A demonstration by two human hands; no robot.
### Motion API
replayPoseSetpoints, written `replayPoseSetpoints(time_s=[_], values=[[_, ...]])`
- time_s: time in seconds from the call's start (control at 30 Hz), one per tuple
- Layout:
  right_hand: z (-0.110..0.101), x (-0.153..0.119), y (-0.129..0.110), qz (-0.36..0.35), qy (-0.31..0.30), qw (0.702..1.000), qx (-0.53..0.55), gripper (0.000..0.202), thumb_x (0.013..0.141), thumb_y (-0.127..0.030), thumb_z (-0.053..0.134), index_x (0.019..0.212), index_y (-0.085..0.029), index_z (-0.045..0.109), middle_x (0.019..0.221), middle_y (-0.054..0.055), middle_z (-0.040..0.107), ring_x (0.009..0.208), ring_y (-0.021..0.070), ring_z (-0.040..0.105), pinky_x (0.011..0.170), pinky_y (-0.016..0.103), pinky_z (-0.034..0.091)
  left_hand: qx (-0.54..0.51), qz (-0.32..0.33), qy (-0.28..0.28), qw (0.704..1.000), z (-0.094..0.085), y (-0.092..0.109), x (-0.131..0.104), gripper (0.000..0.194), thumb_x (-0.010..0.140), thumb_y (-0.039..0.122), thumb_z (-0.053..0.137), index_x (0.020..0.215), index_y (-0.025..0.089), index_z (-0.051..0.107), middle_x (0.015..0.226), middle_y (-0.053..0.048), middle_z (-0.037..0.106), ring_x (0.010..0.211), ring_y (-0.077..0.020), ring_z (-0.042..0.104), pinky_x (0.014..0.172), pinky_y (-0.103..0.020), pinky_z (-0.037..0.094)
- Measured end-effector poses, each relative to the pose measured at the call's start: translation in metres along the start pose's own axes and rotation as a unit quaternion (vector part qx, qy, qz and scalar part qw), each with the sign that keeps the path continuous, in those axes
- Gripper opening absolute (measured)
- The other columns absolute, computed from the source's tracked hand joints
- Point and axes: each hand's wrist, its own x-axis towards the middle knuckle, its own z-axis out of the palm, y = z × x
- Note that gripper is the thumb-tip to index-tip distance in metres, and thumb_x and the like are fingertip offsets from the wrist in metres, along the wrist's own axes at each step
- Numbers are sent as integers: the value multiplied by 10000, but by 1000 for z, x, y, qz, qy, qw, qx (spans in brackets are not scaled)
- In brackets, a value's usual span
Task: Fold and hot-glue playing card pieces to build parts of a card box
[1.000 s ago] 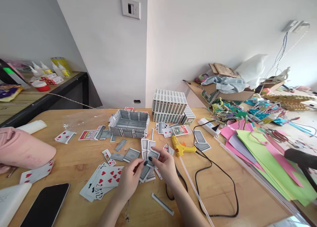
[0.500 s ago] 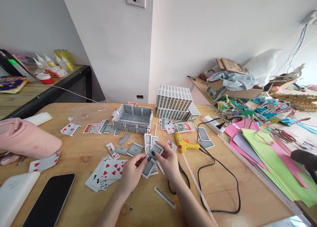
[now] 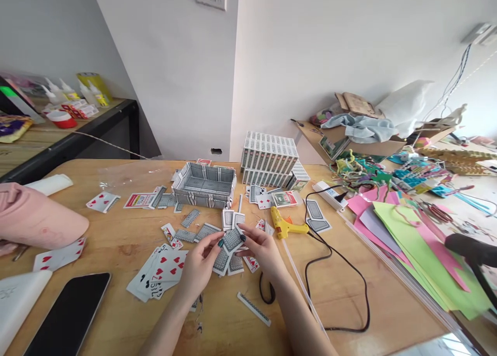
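Observation:
Between my two hands is a playing card, its grey patterned back facing up. My left hand pinches its left edge with thumb and fingers, while my right hand grips the right edge. Below the held card lie more grey-backed card pieces, partly covered by it. Left of my left hand, a fanned pile of face-up cards rests on the table. Just beyond the hands stands an open box made of grey cards. A yellow glue gun lies to the right of my right hand.
Stacked card decks stand at the back. A black cord loops over the right side of the table. A phone and a pink container are at left. Coloured paper and pipe cleaners lie at far right.
The card between my hands has turned and flattened, and my fingers have shifted apart to its opposite edges. The whole view has moved slightly.

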Motion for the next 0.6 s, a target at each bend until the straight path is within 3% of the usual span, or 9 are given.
replayPoseSetpoints(time_s=[0.13,0.33,0.43,0.6], values=[[-1,2,3,-8,31,999,-19,429,609,-389,741,964,-156,678,722,9,677,606,147,640,556,304,573,32,27,-19,999,0,5,-1,352,807,365,488,1096,233,641,1095,-53,666,996,-210,608,872,-334,480],[0,5,8,-12,38,999,-29,408,606,-409,736,922,-155,683,658,-4,663,594,160,641,530,299,567,121,69,-39,990,0,4,-2,455,757,405,566,1176,232,601,788,-20,616,624,-143,534,592,-246,486],[0,4,6,-13,38,999,-38,408,625,-437,721,920,-157,684,668,0,665,594,162,640,508,285,560,129,72,-35,988,-1,4,-2,473,753,431,571,1176,220,600,771,-24,601,621,-147,517,577,-246,474],[0,2,0,-7,17,998,-63,425,704,-528,628,840,-130,690,648,38,665,601,175,655,496,272,548,101,74,-35,991,0,7,-3,399,835,431,456,1108,196,626,960,-71,651,767,-176,595,681,-267,483]])
